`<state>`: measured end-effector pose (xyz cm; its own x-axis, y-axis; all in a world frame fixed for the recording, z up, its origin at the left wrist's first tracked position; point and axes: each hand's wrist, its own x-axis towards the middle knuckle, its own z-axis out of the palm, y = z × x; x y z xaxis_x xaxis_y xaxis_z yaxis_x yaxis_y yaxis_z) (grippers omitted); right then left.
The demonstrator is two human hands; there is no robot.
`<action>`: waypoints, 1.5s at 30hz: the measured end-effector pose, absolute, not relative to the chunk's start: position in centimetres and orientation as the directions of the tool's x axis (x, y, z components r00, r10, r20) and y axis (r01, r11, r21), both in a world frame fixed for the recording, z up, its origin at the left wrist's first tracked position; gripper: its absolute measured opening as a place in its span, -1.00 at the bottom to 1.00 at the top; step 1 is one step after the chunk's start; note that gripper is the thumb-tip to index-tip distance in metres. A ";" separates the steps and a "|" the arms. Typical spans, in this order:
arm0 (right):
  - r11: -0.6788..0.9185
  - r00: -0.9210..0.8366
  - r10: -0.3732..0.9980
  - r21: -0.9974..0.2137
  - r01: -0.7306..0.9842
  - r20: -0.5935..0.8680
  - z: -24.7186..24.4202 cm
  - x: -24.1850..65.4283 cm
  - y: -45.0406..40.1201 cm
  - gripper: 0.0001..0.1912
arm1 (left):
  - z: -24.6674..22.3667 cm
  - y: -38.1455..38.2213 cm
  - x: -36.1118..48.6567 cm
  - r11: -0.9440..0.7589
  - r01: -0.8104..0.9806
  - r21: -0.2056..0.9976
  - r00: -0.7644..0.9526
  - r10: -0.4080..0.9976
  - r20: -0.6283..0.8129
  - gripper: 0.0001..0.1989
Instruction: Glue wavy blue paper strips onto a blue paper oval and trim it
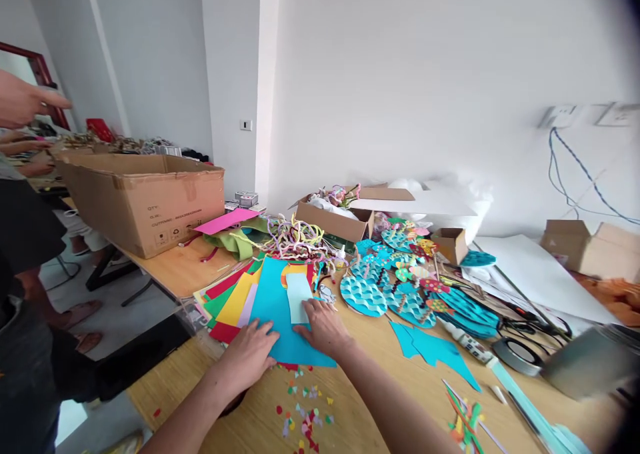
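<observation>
On the wooden table point(365, 391), left hand point(251, 353) lies flat on the blue sheet point(273, 307); right hand point(325, 324) presses the pale blue strip point(299, 294) lying on it. Hands apart, neither clamped. Blue sheet sits atop colored sheets point(233, 301), with paper bits point(305, 417) scattered just below.

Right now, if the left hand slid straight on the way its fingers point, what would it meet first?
Sliding over the blue sheet, the left hand would probably meet the pale strip's near end. The right hand has its thumb close by, so the order is uncertain.
</observation>
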<state>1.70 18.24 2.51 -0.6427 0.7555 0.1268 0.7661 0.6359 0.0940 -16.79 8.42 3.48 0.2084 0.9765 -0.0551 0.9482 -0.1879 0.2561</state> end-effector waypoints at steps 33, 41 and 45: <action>0.197 -0.139 0.978 -0.900 0.390 0.154 7.4 11.4 15.4 -0.70 | 3.9 9.4 -18.6 -0.258 0.929 0.264 0.295 0.949 -0.113 -0.50; -0.256 -0.283 0.903 -0.933 0.253 -0.324 8.6 22.5 7.9 -0.65 | 4.0 9.5 -18.7 -0.299 0.929 0.218 0.331 0.935 -0.129 -0.38; -0.322 -0.211 0.853 -0.799 0.507 -0.478 5.9 26.4 4.6 -0.60 | 3.6 9.5 -18.2 -0.292 0.929 0.226 0.319 0.943 -0.096 -0.41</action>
<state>26.42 4.58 5.91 -0.2110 0.8529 -0.4776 0.5069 -0.3223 -0.7995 -18.23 9.53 3.63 0.3193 0.9428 -0.0956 0.9294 -0.2919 0.2261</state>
